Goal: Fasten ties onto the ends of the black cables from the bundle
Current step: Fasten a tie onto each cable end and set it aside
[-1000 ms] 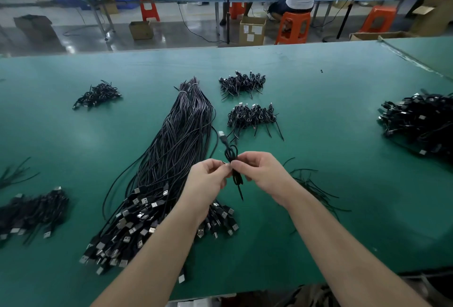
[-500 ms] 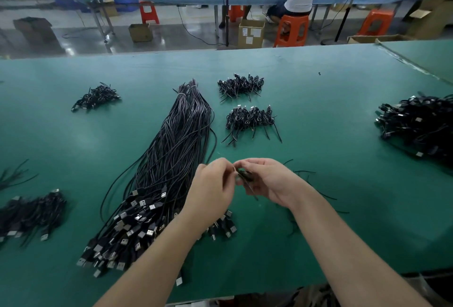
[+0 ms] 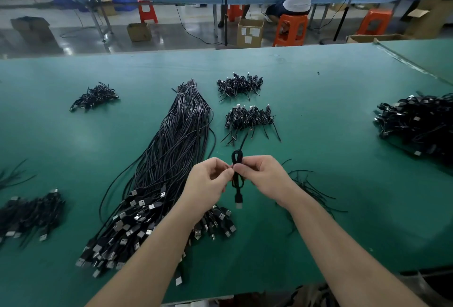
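Left hand [image 3: 208, 181] and right hand [image 3: 263, 179] raised together over the green table [image 3: 331, 115], fingertips meeting at the middle of a folded black cable [image 3: 237, 176], each pinching it there. Loop end poking up above the fingers, plug end hanging down below them. No tie clearly made out at the pinch. Just left, lying on the table: the long bundle [image 3: 176, 149], plugs fanned toward the near edge. Beyond the hands, two small heaps of coiled cables [image 3: 248, 119]. Loose ties [image 3: 311, 189] beside the right wrist. Farther out, more dark cable piles [image 3: 416, 122] at the right and left edges.
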Motion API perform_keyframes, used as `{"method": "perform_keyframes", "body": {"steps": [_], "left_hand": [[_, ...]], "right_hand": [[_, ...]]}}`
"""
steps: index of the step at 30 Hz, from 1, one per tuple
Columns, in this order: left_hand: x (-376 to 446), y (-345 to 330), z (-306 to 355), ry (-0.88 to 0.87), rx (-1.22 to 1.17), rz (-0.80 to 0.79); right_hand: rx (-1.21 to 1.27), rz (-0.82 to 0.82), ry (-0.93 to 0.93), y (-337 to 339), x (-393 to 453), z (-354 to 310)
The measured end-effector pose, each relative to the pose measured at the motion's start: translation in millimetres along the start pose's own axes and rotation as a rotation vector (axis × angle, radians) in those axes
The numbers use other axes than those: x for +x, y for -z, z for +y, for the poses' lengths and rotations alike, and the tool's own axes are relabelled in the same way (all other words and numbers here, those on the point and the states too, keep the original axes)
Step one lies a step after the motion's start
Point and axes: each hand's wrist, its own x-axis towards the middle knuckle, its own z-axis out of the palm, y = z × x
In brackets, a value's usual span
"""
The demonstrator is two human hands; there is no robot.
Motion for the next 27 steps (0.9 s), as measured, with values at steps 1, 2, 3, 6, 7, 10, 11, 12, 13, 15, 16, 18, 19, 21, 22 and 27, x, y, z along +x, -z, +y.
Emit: {"method": "perform_keyframes", "body": {"steps": [1,2,3,6,7,10,11,12,13,15,16,18,19,21,22,27], "left_hand": [[-0.5,1.2,-1.3,-0.078,0.097,-0.01],[-1.7,2.1,-2.7,-0.161,0.199,-0.015],[-3.3,2.8,-4.4,-0.252,0.298,-0.009],[-7.8,3.8,-9.3,-0.564,0.582,0.058],[-8.6,3.2,-10.7,-0.652,0.664,0.088],[-11.3,2.4,-13.8,-0.75,0.727,0.147],[-13.7,1.8,-13.3,-0.696,0.673,0.144],[-15.7,1.5,-12.9,-0.605,0.592,0.137],[-16.1,1.6,-12.9,-0.49,0.501,0.126],[-12.0,3.0,-12.7,-0.234,0.316,0.101],[-9.4,4.0,-12.3,-0.11,0.214,0.097],[-5.9,5.8,-12.0,0.092,0.004,0.08],[-5.1,6.9,-12.3,0.157,-0.072,0.064],[-4.4,8.7,-12.5,0.218,-0.167,0.03],[-4.0,9.4,-11.8,0.225,-0.207,0.013],[2.4,9.8,-11.0,0.175,-0.216,0.016]], "right_hand": [[-0.013,-0.019,-0.021,0.5,-0.1,0.6],[0.005,-0.041,-0.048,0.5,-0.4,0.3],[0.049,-0.067,-0.073,0.7,-0.5,-0.4],[0.249,-0.135,-0.152,-1.5,1.4,-3.1],[0.333,-0.151,-0.195,-2.1,1.9,-3.3],[0.518,-0.196,-0.263,-3.4,0.2,-2.4],[0.551,-0.205,-0.251,-3.9,-0.6,-1.1],[0.572,-0.2,-0.234,-4.8,-1.2,0.4],[0.567,-0.181,-0.209,-5.7,-1.4,1.8],[0.456,-0.131,-0.129,-6.4,-1.2,4.2],[0.361,-0.114,-0.071,-6.1,-1.2,5.1],[0.169,-0.09,0.042,-6.3,-1.1,5.4],[0.084,-0.072,0.088,-6.9,-0.8,5.2],[-0.033,-0.033,0.173,-9.2,0.4,4.3],[-0.053,-0.019,0.199,-10.0,1.5,4.2],[-0.08,-0.035,0.081,-7.4,5.1,1.3]]}}
